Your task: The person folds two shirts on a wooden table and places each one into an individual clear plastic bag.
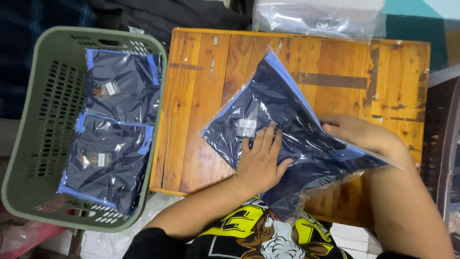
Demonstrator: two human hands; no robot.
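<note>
**A:** What's on the wooden table point(201, 96)?

**B:** I see a navy garment in a clear plastic bag point(282, 124), blue-edged and lying skewed, with a small pale label facing up. My left hand point(261, 160) presses flat on it, fingers spread; my right hand point(357, 134) pinches the bag's open end.

**A:** And the packages?

**B:** Two matching bagged garments point(115, 124), each with a small label, lie in the green basket point(43, 120) on the left.

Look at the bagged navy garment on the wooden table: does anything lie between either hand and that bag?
Nothing visible does. The left hand lies flat on the clear bag holding the navy garment, and the right hand touches the bag's open end on the wooden table.
</note>
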